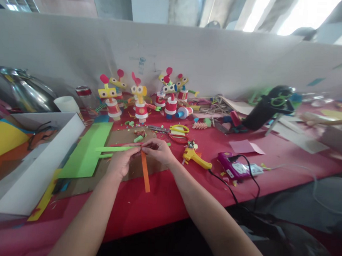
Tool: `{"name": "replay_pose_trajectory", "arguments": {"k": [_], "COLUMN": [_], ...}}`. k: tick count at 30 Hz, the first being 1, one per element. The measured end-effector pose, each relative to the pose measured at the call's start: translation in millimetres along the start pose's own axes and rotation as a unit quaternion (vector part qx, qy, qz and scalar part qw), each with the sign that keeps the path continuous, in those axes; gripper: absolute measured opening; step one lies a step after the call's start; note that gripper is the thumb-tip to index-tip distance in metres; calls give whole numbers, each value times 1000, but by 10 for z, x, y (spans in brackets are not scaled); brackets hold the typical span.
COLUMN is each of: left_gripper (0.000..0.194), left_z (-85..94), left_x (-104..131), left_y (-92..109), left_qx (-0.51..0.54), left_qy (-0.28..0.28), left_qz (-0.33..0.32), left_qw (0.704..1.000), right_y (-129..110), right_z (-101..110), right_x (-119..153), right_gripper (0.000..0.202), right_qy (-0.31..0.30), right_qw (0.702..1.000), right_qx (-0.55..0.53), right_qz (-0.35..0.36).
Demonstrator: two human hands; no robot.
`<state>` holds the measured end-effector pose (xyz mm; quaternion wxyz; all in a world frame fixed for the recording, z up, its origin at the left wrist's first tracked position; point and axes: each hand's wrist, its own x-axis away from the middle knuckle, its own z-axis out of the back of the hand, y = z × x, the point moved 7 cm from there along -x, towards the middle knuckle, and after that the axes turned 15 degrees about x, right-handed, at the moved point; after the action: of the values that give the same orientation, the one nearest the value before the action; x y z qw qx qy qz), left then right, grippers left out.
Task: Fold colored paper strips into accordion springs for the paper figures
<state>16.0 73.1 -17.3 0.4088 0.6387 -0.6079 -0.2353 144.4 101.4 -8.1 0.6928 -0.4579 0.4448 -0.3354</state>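
Observation:
Both my hands meet over a brown cardboard sheet (130, 135) on the red-covered table. My left hand (122, 160) pinches a light green paper strip (113, 149), which stretches left across the green sheet (85, 153). My right hand (158, 150) pinches the top end of an orange paper strip (145, 172), which hangs toward the table's front. The two strips meet at my fingertips, roughly at a right angle. Just beyond my fingers lie a red-and-green folded paper spring (140, 133) and a small green one (138, 139).
Several paper-cup figures (141, 110) stand along the back. Scissors (179, 129), a yellow glue gun (196, 159) and a purple power strip (235, 166) with cables lie to the right. A white box (41, 162) of coloured paper and a steel kettle (28, 90) are at left.

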Motion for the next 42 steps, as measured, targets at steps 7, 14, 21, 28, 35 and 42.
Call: {"name": "replay_pose_trajectory", "arguments": {"k": [7, 14, 21, 28, 35, 42], "left_gripper": [33, 40, 30, 21, 19, 23], "left_z": [4, 14, -8, -21, 29, 77], "left_x": [-3, 111, 53, 66, -8, -47], "left_y": [19, 185, 137, 170, 72, -24], "left_qx": [20, -100, -109, -149, -110, -59], "left_qy": [-17, 11, -41, -51, -45, -58], "left_qz": [-42, -164, -90, -118, -72, 48], "left_qw": [999, 981, 989, 980, 990, 995], "right_y": [75, 58, 26, 22, 115, 122], "right_z": [-45, 24, 24, -13, -63, -158], "right_x": [17, 29, 51, 77, 92, 115], "right_gripper": [31, 28, 21, 17, 20, 25], "right_qy": [30, 65, 75, 26, 30, -17], "right_qw": [995, 995, 995, 997, 989, 975], "right_qx": [-63, -9, 7, 4, -54, -132], "right_qz": [-69, -77, -63, -78, -132, -179]}}
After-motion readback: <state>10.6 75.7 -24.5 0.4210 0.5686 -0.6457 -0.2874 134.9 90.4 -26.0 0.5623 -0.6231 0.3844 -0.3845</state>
